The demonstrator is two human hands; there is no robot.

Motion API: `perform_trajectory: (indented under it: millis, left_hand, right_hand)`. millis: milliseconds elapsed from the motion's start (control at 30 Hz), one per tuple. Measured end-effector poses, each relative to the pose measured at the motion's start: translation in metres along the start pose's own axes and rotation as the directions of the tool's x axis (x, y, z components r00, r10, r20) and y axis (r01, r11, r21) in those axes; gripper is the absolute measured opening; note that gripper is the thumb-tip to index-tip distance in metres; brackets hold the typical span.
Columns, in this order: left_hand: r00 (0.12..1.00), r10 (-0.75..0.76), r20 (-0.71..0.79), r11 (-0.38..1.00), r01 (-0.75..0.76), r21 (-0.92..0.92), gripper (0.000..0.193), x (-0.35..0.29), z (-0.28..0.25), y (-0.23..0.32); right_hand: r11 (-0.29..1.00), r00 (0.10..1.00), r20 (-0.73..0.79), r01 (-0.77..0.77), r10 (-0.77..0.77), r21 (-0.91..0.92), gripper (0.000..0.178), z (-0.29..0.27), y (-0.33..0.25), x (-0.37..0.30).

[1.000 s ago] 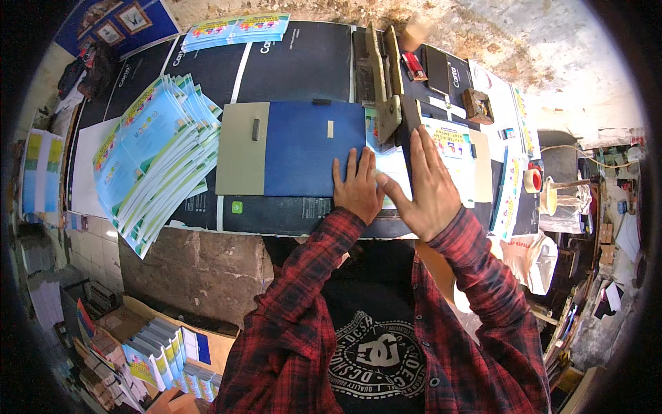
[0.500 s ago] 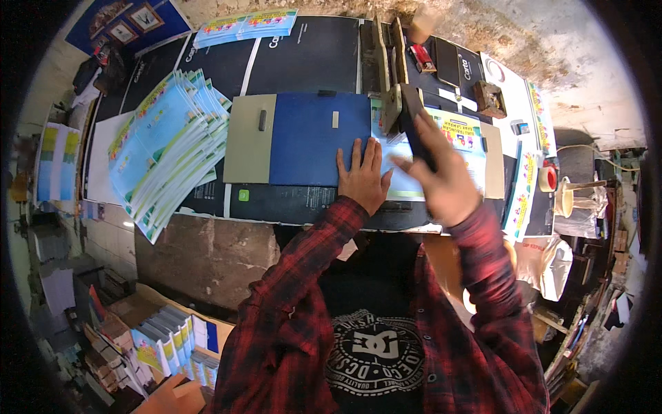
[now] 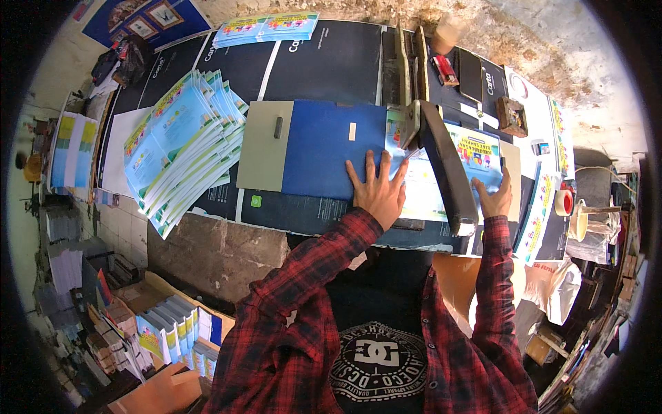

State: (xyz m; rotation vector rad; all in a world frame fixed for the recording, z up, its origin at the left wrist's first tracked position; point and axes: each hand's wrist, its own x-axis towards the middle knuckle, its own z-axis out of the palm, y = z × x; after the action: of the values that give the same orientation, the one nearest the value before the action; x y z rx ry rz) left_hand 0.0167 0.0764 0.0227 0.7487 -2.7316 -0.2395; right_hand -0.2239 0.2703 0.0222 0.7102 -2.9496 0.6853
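Observation:
My left hand lies open with fingers spread, over the right edge of a blue board and the edge of a printed sheet. My right hand is open, thumb and forefinger apart, touching the sheet's right part near a beige board. Between my hands a long dark lever arm, looking like a long-arm stapler, stands over the sheet and hides part of it. A grey-green board with a dark handle-like piece adjoins the blue board on the left.
A fanned stack of printed sheets lies at left, another stack at the far edge. Wooden rails run behind the lever. A phone, a red box, a wooden block and a tape roll sit at right.
My right hand has let go of the dark lever arm and moved right onto the sheet's edge. The left hand's fingers have spread wider. The whole view has shifted slightly.

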Motion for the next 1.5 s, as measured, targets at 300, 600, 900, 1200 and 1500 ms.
perform_trajectory:
  millis: [300, 600, 900, 1200, 1500]
  left_hand:
    - [0.999, -0.052, 0.008, 0.999, 0.052, 0.002, 0.05, -0.009, -0.015, -0.033]
    - [1.0, 0.012, 0.027, 1.0, -0.012, -0.012, 0.056, -0.013, -0.005, -0.038]
    - [0.999, 0.002, 0.04, 0.999, -0.001, -0.041, 0.056, -0.011, 0.003, -0.034]
    - [0.999, 0.013, 0.03, 1.0, -0.013, 0.006, 0.057, -0.01, 0.003, -0.033]
    - [0.995, -0.018, 0.101, 1.0, 0.02, -0.019, 0.058, -0.011, 0.0, -0.03]
  right_hand:
    - [0.998, 0.999, 0.035, -0.022, 0.024, -0.054, 0.096, 0.014, -0.035, -0.009]
    - [0.99, 0.996, 0.058, -0.062, 0.069, -0.124, 0.093, 0.024, -0.048, -0.02]
    - [0.81, 0.832, -0.216, 0.551, -0.512, 0.203, 0.07, -0.105, -0.194, -0.007]
    - [0.861, 0.818, 0.272, 0.496, -0.507, 0.113, 0.079, -0.092, -0.243, -0.058]
    - [0.862, 0.863, 0.031, 0.499, -0.503, 0.09, 0.085, -0.004, -0.196, -0.107]
